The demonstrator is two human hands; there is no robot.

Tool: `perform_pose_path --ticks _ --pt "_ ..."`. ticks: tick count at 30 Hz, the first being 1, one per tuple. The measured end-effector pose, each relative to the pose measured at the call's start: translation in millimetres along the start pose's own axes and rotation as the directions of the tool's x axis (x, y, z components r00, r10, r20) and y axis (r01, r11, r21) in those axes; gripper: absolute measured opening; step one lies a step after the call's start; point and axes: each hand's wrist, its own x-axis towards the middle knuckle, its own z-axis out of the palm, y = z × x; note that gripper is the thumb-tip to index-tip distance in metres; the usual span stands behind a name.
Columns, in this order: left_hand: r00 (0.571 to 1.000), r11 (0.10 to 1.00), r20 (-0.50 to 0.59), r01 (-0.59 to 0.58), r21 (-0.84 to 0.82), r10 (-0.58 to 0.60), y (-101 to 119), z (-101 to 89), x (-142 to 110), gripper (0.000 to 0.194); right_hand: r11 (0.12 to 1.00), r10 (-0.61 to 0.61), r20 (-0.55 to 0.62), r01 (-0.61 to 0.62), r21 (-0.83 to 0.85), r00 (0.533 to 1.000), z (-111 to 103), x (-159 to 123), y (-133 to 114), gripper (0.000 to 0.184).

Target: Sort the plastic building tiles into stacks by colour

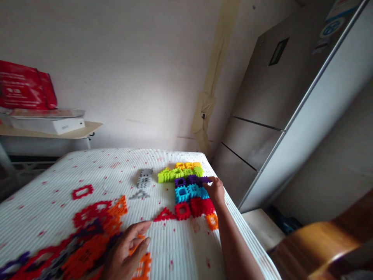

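Note:
My right hand (215, 189) reaches to the table's right side, its fingers closed on the edge of a purple interlocking block piece (205, 179). That piece sits at the right end of a purple row (180, 182). Lime green pieces (177, 173) and yellow pieces (188, 165) lie behind this row. In front of it are light blue pieces (182, 193), then red pieces (182, 211). My left hand (128, 247) is held low at the front with thumb and fingers apart. Orange pieces (142, 268) show beneath and between its fingers.
A mixed pile of red, purple, grey and orange pieces (84, 254) covers the front left. Grey pieces (144, 179) and a red frame piece (82, 192) lie farther back. A refrigerator (262, 97) stands right; a side table (78, 132) with a white box (52, 123) stands left.

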Motion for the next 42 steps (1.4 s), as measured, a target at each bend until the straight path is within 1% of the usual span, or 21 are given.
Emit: perform_pose_path --ticks 2,6,10,14,16,19,21,23,25,26,27,28,30,31,33,35,36,37,38,40,42 --pt "1.0 1.0 -0.011 -0.013 0.019 0.013 0.9 0.1 -1.1 0.033 1.0 -0.004 0.006 0.004 -0.018 1.0 4.7 -0.9 -1.0 0.028" --pt "0.997 0.996 0.003 -0.072 0.049 0.072 6.6 1.1 -3.2 0.031 0.998 -0.006 0.026 0.008 -0.057 1.0 10.4 -0.8 -2.3 0.028" --pt "0.992 0.994 -0.077 -0.097 0.044 0.1 17.8 5.2 -6.6 0.029 0.996 -0.003 0.05 0.007 -0.087 0.999 12.1 -1.9 -4.7 0.029" --pt "0.988 0.993 -0.105 -0.111 0.044 0.116 25.6 7.9 -9.9 0.029 0.994 -0.015 0.069 0.022 -0.105 0.997 12.2 -3.4 -7.0 0.028" --pt "0.99 0.994 -0.098 -0.099 0.038 0.102 26.7 7.0 -10.6 0.029 0.993 -0.02 0.072 0.028 -0.114 0.997 12.7 -3.8 -7.7 0.027" --pt "0.994 0.993 -0.037 -0.1 0.06 0.102 27.6 4.0 -10.0 0.029 0.992 -0.03 0.073 0.039 -0.122 0.997 13.9 -4.0 -8.3 0.029" --pt "0.994 0.991 -0.018 -0.103 0.085 0.105 29.7 2.5 -9.3 0.028 0.992 -0.041 0.071 0.049 -0.118 0.997 13.9 -4.4 -8.3 0.03" --pt "0.994 0.989 -0.017 -0.107 0.099 0.109 34.2 2.2 -9.9 0.026 0.993 -0.058 0.075 0.065 -0.102 0.996 12.9 -5.4 -7.1 0.03" --pt "0.99 0.985 -0.009 -0.136 0.105 0.138 41.9 2.5 -12.6 0.024 0.992 -0.095 0.063 0.1 -0.072 0.993 11.4 -6.7 -3.8 0.031" --pt "0.988 0.982 0.002 -0.155 0.109 0.156 47.2 2.4 -14.8 0.023 0.991 -0.12 0.048 0.123 -0.054 0.992 10.6 -7.3 -1.5 0.031" --pt "0.984 0.978 0.004 -0.177 0.11 0.178 53.8 2.0 -17.7 0.021 0.984 -0.177 -0.029 0.176 -0.039 0.984 9.9 -7.8 1.1 0.029" --pt "0.981 0.975 0.026 -0.192 0.11 0.191 61.7 1.0 -21.0 0.022 0.974 -0.227 -0.131 0.225 -0.028 0.965 9.1 -8.1 3.6 0.027" --pt "0.974 0.969 0.066 -0.223 0.105 0.217 81.0 -3.4 -27.8 0.022 0.951 -0.304 -0.291 0.308 -0.035 0.907 6.4 -8.7 7.1 0.027" --pt "0.969 0.965 0.094 -0.239 0.106 0.23 91.8 -7.5 -30.5 0.021 0.936 -0.344 -0.329 0.35 -0.044 0.879 4.0 -9.3 7.5 0.028" --pt "0.956 0.952 0.141 -0.275 0.132 0.257 112.1 -21.7 -32.2 0.02 0.914 -0.391 -0.394 0.402 -0.057 0.832 -2.8 -11.1 5.0 0.028" --pt "0.962 0.94 0.171 -0.249 0.235 0.212 124.5 -45.8 -26.9 0.021 0.896 -0.42 -0.455 0.439 -0.07 0.785 -11.1 -13.7 -0.9 0.026" --pt "0.975 0.925 0.143 -0.208 0.319 0.17 125.7 -61.7 -21.6 0.021 0.885 -0.435 -0.483 0.458 -0.076 0.76 -15.1 -14.9 -4.5 0.024" --pt "0.985 0.9 0.114 -0.166 0.403 0.131 123.1 -79.7 -15.1 0.023 0.873 -0.453 -0.508 0.481 -0.084 0.733 -18.5 -16.0 -8.1 0.023" --pt "0.993 0.865 0.061 -0.115 0.489 0.097 117.0 -99.2 -7.8 0.025 0.858 -0.473 -0.527 0.506 -0.091 0.707 -21.4 -17.0 -11.6 0.021" --pt "0.999 0.758 -0.027 -0.009 0.652 0.036 96.6 -140.1 6.0 0.026 0.83 -0.506 -0.549 0.548 -0.1 0.665 -25.3 -18.5 -17.1 0.02" --pt "0.994 0.657 -0.105 0.097 0.747 -0.027 71.6 -177.5 15.2 0.029 0.812 -0.523 -0.561 0.576 -0.099 0.642 -26.8 -19.7 -20.6 0.019"
